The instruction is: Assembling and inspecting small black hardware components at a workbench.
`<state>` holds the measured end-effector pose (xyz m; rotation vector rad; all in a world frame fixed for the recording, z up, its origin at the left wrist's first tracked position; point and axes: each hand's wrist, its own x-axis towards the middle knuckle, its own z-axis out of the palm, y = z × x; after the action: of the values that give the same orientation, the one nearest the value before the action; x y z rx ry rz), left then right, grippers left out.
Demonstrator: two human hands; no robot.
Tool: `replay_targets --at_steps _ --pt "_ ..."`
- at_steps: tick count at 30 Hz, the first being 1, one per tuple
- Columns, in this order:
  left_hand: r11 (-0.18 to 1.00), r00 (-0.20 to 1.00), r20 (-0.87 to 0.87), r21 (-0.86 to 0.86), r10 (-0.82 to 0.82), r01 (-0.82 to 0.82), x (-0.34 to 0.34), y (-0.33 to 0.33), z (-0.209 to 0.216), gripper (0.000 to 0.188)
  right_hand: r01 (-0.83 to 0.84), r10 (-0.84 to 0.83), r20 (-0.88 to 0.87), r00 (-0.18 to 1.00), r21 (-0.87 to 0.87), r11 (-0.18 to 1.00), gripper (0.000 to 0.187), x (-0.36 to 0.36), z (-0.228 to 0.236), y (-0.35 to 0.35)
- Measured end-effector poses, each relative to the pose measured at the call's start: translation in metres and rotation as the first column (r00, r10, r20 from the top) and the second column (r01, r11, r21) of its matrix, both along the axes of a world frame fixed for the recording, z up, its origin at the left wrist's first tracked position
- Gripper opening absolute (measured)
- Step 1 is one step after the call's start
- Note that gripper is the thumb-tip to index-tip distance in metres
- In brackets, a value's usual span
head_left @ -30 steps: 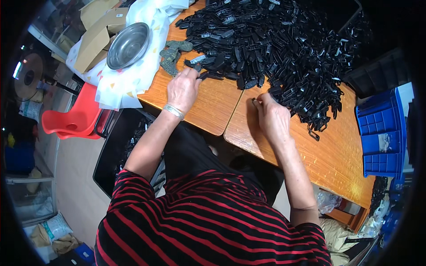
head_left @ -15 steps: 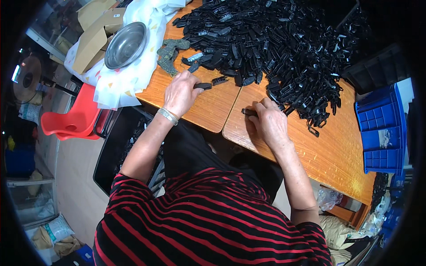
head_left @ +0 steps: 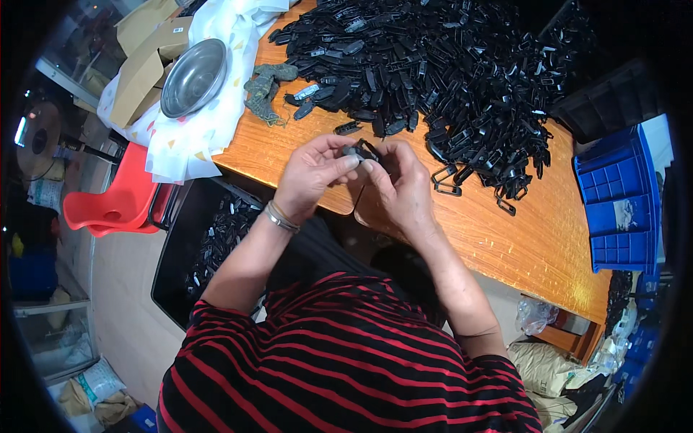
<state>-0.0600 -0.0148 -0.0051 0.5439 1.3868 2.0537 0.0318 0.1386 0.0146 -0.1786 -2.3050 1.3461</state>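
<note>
The table [head_left: 498,245] bears black parts [head_left: 411,65] and, seemingly, a cloth [head_left: 263,88].

Counted two hands: one left hand [head_left: 307,177], one right hand [head_left: 406,189]. Made out at least one black part [head_left: 369,150] between them; could not tell whether more. Found one pile [head_left: 426,65] of black parts, too many and too tangled to number, on two tabletop panels [head_left: 491,231]. Tallied one cloth [head_left: 264,90], one bowl [head_left: 193,78], one plastic sheet [head_left: 180,155], one red chair [head_left: 108,206] and one fan [head_left: 37,136]. Noted one blue crate [head_left: 617,206] and one dark crate [head_left: 613,105] to the right, plus one black bin [head_left: 164,278] of parts, likewise beyond counting. Saw at least one carton [head_left: 141,90] and one clear bag [head_left: 534,315], and one striped shirt [head_left: 346,361]. Could not settle the number of wristbands [head_left: 281,219] or of sacks [head_left: 543,369].
</note>
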Motion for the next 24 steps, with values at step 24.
replay_targets --at_steps 24 --pt "0.987 0.985 -0.119 0.113 0.126 -0.112 0.028 0.014 0.003 0.025 0.007 -0.020 -0.114 0.993 -0.107 0.994 0.021 0.020 0.007 -0.008"
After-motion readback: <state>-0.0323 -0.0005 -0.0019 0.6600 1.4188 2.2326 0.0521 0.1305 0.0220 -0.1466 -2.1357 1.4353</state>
